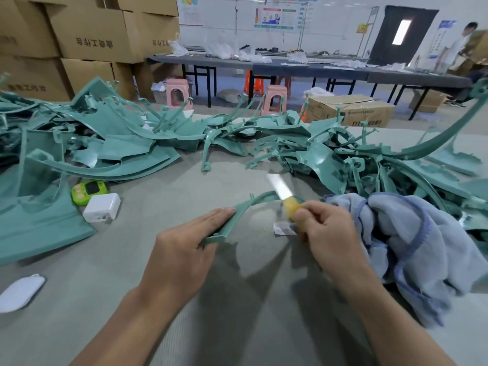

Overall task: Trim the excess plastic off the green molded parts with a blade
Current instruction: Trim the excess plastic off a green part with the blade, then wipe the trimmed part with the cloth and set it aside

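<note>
Several boxes (87, 35) (contents hidden) stand behind green parts (118, 151).

A crumpled blue towel (412, 247) lies on the grey table (250, 326) at four o'clock. At nine o'clock a green timer (88, 192) sits just beside a white adapter (101, 207), and a white pouch (21, 291) lies at eight o'clock. Stacked cardboard boxes (87, 35) stand at eleven o'clock, pink stools (177, 95), long dark tables (290, 67) and wall posters (274, 15) at twelve, and a person (462, 46) at two.
</note>
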